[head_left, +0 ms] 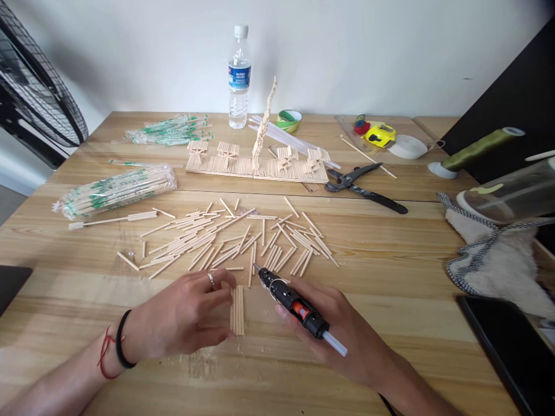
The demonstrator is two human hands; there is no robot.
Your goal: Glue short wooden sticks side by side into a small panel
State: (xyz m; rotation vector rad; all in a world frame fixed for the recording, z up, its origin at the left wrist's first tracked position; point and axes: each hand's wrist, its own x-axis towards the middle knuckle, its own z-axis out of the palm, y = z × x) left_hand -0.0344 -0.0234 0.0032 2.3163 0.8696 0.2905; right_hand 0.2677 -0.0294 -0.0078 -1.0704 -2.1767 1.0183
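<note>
My left hand [182, 315] rests on the wooden table [390, 323], its fingertips pressed against the left edge of a small panel of glued sticks [237, 310]. My right hand [342, 332] is closed round a black hot glue gun [291, 301] with an orange trigger. The gun's nozzle points up-left, just right of the panel's top. A clear glue stick pokes out of the back of the gun. A heap of cut wooden sticks [234, 237] lies just beyond both hands.
A stick-built platform with a tall mast [260, 162] stands further back. Bagged chopsticks [117, 190], a water bottle [239, 75], black cutters [364, 185], a yellow tape measure [380, 134], a tape roll [288, 120], a cloth [494, 260] and a fan [34, 86] surround it.
</note>
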